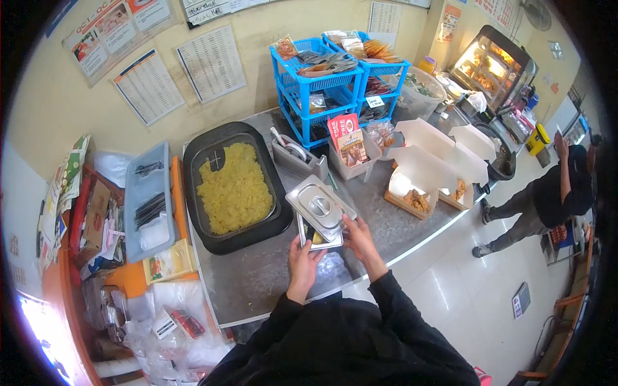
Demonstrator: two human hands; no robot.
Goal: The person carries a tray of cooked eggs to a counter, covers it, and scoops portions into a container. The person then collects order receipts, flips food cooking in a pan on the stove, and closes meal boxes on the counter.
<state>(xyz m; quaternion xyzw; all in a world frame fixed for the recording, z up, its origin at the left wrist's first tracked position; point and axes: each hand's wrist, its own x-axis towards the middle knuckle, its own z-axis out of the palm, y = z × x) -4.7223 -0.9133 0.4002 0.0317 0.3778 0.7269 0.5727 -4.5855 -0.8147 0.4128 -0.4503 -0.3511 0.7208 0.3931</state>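
My left hand (305, 262) is closed on the near left side of a small steel container (331, 244), with something yellow showing inside it. My right hand (360, 240) grips the right edge of a steel lid (322, 205), which is tilted over the container and covers most of its opening. A dark handle shows between lid and container. To the left sits a large black tray (190, 168) full of yellow food (235, 193). Behind the lid stands a grey tape dispenser (297, 156).
Open paper boxes (412, 168) with fried food lie to the right. Blue tiered baskets (315, 87) and a white basket (353, 168) of packets stand behind. A blue tray (147, 199) and plastic bags (174, 309) are at the left. Another person (553, 193) stands far right.
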